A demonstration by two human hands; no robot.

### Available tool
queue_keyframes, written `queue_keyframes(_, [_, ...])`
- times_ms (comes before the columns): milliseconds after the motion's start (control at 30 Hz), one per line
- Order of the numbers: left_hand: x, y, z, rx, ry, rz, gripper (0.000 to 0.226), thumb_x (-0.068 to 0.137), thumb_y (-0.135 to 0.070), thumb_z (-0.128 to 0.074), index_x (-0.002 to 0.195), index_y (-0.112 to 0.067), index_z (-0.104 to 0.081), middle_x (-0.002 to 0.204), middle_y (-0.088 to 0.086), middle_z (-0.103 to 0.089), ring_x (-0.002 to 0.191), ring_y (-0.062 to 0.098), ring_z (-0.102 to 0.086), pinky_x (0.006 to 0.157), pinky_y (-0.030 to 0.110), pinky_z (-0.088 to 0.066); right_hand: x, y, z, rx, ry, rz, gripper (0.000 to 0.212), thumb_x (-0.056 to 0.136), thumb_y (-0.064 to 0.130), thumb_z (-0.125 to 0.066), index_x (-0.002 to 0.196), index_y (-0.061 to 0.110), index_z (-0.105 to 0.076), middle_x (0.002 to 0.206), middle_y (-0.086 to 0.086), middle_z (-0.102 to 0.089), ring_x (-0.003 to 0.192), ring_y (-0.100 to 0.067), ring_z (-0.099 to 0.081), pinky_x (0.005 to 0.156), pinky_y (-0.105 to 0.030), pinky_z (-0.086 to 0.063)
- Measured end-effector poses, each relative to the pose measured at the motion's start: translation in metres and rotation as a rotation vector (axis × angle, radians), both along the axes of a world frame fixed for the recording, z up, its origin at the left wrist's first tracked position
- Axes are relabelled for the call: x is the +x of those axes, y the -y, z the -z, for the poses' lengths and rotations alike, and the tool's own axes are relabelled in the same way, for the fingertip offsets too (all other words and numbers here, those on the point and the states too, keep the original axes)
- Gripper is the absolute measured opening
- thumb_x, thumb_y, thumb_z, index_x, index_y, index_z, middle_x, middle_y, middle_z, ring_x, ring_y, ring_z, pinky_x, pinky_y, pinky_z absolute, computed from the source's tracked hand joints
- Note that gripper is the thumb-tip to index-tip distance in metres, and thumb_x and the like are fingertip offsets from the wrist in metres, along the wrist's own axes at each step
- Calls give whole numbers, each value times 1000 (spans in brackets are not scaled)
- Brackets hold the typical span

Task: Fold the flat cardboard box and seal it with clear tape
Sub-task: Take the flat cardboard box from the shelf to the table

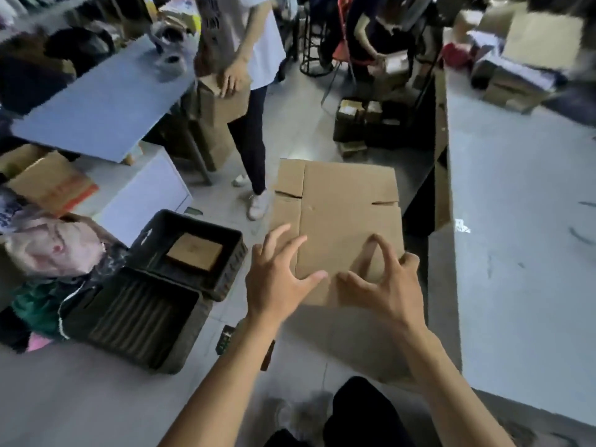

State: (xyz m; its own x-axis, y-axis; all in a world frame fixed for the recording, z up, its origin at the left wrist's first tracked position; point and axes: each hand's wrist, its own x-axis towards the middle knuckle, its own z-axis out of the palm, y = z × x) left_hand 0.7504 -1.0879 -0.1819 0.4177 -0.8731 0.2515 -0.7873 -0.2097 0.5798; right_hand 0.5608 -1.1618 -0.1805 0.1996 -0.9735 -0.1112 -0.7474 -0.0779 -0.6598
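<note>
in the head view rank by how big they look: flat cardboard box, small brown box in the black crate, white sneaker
1. flat cardboard box
2. small brown box
3. white sneaker; it lies farther away, so its true size is unsure.

The flat cardboard box (338, 227) is plain brown, the crates (142, 314) are black, the floor (80, 398) is pale grey, and the surface (522, 246) is light grey.
</note>
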Motion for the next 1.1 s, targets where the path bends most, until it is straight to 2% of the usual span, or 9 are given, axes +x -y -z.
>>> queue_keyframes(67, [2,41,2,-4,9,81,67,67,-64,-68,123,-27,-68,146,-6,-50,118,25,-54,84,36,-51,-3,28,3,-4,-14,73,90,65,72,-73,140,50,-30,124,-6,-35,105,-30,-56,87,-43,-56])
queue_keyframes(167, [0,103,12,8,24,176,69,66,-62,-71,125,-26,-68,146,-4,-50,121,26,-53,84,30,-43,-8,76,9,-8,-37,160,91,65,72,-73,142,47,-30,125,-8,-36,103,-30,-57,83,-40,-56])
queue_keyframes(300, [-4,185,21,4,23,208,71,63,-64,-71,124,-28,-68,146,-5,-49,120,25,-52,80,33,-50,-11,150,18,-22,-29,203,91,65,74,-71,141,48,-29,120,-5,-36,97,-29,-58,76,-36,-55])
queue_keyframes(400, [-3,242,15,15,23,171,69,63,-58,-81,124,-29,-68,147,-7,-48,124,23,-51,80,35,-52,-10,210,15,9,-26,183,91,65,75,-71,142,47,-29,125,-6,-37,100,-30,-60,78,-38,-56])
queue_keyframes(600, [6,354,5,38,-12,188,65,63,-45,-89,121,-25,-70,146,-6,-48,128,22,-47,91,28,-34,-4,318,1,10,13,196,92,66,72,-73,142,47,-29,132,-7,-35,103,-27,-58,78,-37,-56])
queue_keyframes(700, [6,409,8,45,-61,235,61,61,-44,-90,116,-26,-71,146,-6,-47,127,22,-47,93,29,-37,-6,358,0,42,31,270,91,65,68,-76,140,48,-29,133,-6,-33,102,-27,-58,73,-31,-51])
queue_keyframes(867, [7,510,20,47,-84,380,61,60,-46,-90,115,-27,-71,146,-7,-47,123,23,-49,86,29,-42,-6,431,6,79,26,420,92,63,69,-76,139,50,-27,131,-5,-32,107,-30,-58,83,-42,-56])
queue_keyframes(933, [8,552,23,65,-82,446,60,61,-45,-90,115,-27,-71,147,-6,-46,123,24,-48,85,30,-43,-3,458,6,89,10,484,93,65,68,-76,141,48,-27,130,-5,-32,109,-29,-57,86,-42,-55])
queue_keyframes(1100, [7,638,25,97,-154,658,55,61,-39,-92,111,-27,-72,147,-7,-42,131,20,-45,93,28,-44,2,502,1,99,17,655,94,69,64,-75,145,44,-24,128,-3,-30,110,-26,-55,90,-38,-53])
